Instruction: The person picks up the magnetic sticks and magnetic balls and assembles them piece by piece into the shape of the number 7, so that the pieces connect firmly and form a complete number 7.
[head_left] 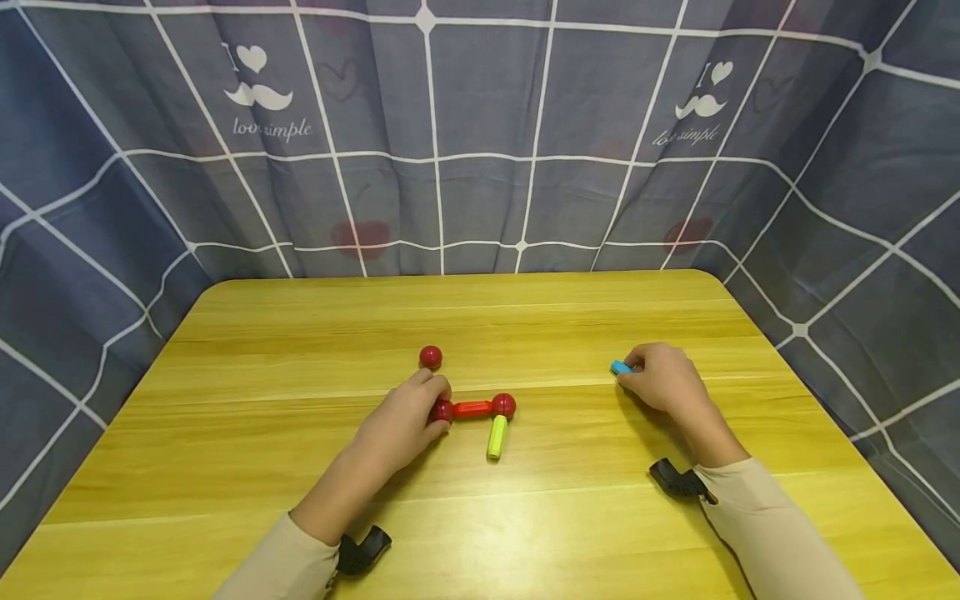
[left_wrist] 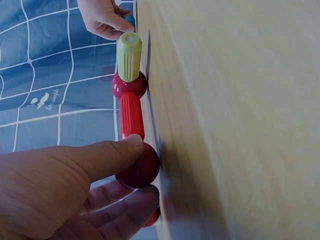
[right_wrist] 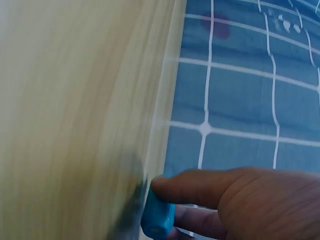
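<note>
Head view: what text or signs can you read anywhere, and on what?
"love simple" under a heart and moustache: left print on the cloth backdrop.
Right print on the same cloth: same motif, partly creased, reads roughly "love simple".
Red, yellow-green and blue toy pieces and the table: no lettering visible.
Left wrist view shows a moustache print; its words are too blurred.

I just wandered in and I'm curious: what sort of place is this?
Probably a small makeshift recording booth, not a lived-in room: a wooden table is enclosed on three sides by a grey checked curtain, and both hands handle toy building sticks and balls.
</note>
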